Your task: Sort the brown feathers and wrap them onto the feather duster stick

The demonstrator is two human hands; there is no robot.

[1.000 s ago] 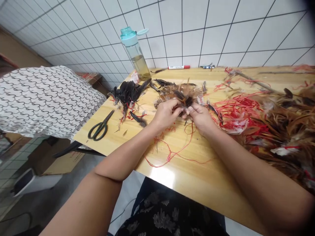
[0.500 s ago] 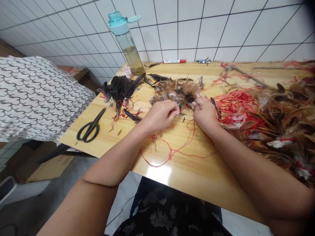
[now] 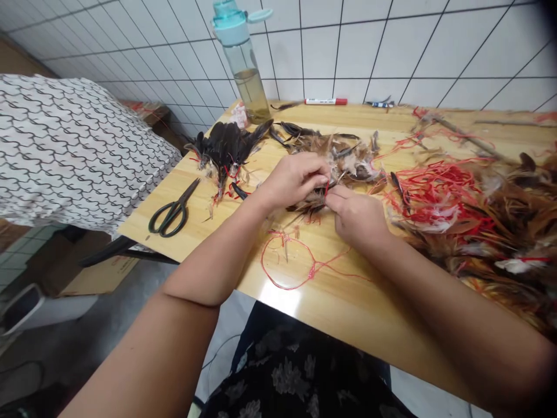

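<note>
My left hand [image 3: 296,181] is closed in a pinch near the middle of the table, with a short length of red string [image 3: 326,189] at its fingertips. Close beside it, my right hand [image 3: 360,219] is closed on the base of a bunch of brown feathers [image 3: 311,204], which is partly hidden under my left hand. The string spans the small gap between both hands. Behind them lie loose brown and pale feathers [image 3: 361,165]. A loop of thin red string [image 3: 289,287] rests on the wood in front of my hands.
Black-handled scissors [image 3: 174,212] lie at the left, below tied black feathers [image 3: 226,145]. A water bottle [image 3: 250,87] and a red-capped marker [image 3: 325,101] are near the tiled wall. Red strings [image 3: 448,186] and a large feather heap [image 3: 500,226] cover the right side.
The feather bunch has swung from above my right hand to below and left of its fingertips. My hands have come closer together, and the view has shifted slightly.
</note>
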